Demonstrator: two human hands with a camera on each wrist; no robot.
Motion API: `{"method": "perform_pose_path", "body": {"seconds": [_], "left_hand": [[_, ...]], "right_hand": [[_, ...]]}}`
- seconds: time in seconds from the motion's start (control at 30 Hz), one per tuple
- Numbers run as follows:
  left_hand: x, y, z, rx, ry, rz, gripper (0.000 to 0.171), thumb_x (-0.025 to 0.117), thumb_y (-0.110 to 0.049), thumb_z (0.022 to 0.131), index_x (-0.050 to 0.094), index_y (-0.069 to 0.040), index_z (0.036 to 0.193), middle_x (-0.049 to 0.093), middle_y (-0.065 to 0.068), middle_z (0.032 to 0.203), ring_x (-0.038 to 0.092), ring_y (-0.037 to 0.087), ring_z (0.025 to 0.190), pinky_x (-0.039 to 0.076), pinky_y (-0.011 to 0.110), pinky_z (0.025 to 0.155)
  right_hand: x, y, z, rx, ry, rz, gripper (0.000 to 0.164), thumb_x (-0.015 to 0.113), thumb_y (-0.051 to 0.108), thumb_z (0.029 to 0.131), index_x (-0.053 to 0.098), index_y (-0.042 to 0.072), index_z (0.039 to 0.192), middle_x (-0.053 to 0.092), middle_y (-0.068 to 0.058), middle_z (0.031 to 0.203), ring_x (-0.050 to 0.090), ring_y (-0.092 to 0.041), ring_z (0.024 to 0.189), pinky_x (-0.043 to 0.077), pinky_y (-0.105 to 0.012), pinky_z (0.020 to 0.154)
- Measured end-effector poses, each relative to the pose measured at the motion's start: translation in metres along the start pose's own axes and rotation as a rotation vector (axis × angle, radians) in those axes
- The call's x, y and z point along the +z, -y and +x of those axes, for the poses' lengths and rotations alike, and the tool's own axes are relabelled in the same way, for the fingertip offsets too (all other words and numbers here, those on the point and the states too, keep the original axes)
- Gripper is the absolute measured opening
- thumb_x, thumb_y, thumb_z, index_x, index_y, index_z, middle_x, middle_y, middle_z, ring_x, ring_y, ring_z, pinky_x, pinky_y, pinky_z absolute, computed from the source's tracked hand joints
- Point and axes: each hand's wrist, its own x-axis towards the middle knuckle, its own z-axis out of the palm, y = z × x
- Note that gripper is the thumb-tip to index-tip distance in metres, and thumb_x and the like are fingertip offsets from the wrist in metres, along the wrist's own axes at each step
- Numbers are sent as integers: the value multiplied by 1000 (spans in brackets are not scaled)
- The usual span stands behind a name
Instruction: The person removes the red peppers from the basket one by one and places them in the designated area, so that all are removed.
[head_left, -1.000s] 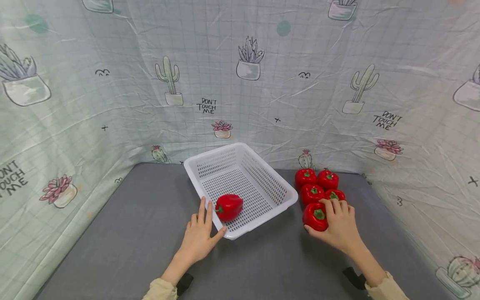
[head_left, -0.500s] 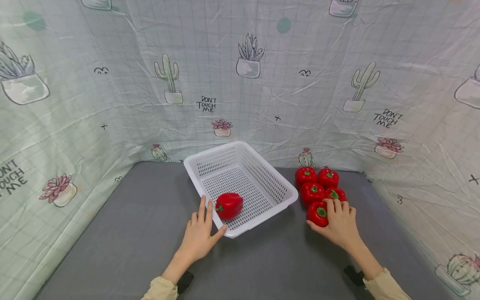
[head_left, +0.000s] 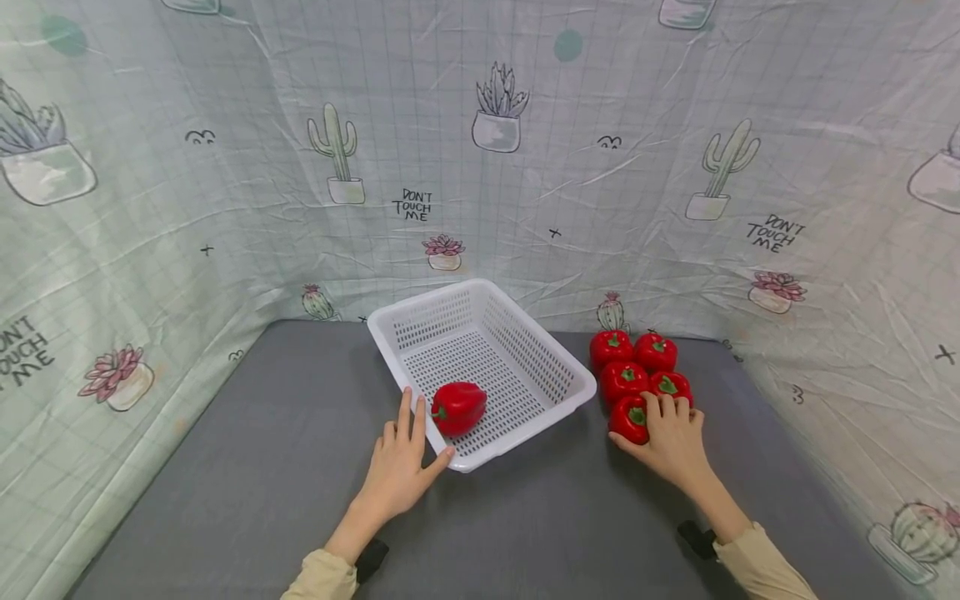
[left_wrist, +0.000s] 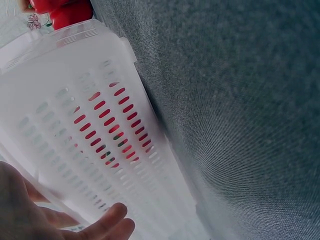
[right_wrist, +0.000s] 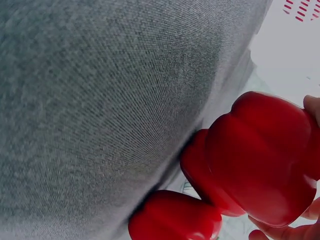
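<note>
My right hand grips a red bell pepper at the near end of a cluster of red bell peppers. In the right wrist view, the gripped pepper has fingertips on its far side, and its bottom faces the camera. My left hand rests on the near left corner of a white perforated plastic basket, its fingers fairly straight along the rim. Inside the basket, one red bell pepper lies on its side. Through the wall's slots, the left wrist view shows its red.
Both basket and peppers stand on a grey cloth-covered table. A pale curtain printed with potted cacti hangs behind and along both sides. The peppers sit just right of the basket, close to the table's back edge.
My right hand and its bell pepper have shifted slightly, now a little farther back, nearer the other peppers. The left hand and basket stay in place; the head view has tilted slightly.
</note>
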Motion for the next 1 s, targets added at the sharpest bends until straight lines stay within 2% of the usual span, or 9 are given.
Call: {"method": "perform_pose_path", "body": {"seconds": [0.67,1.0], "left_hand": [[0,0,0,11,-26,-3,85,52,-54,80,21,-4,141,10,15,150,42,27,94,40,36,70],[-1,0,-1,0,-15,-7,86,51,-55,80,20,-4,142,10,15,150,43,28,95,41,38,71]], "right_hand": [[6,-4,-2,-3,78,-7,76,75,50,59,49,-3,106,56,-25,98,42,-40,91,33,-58,71],[5,0,1,-23,63,-61,76,76,52,54,50,-2,101,54,-25,95,44,-40,91,35,-59,70]]}}
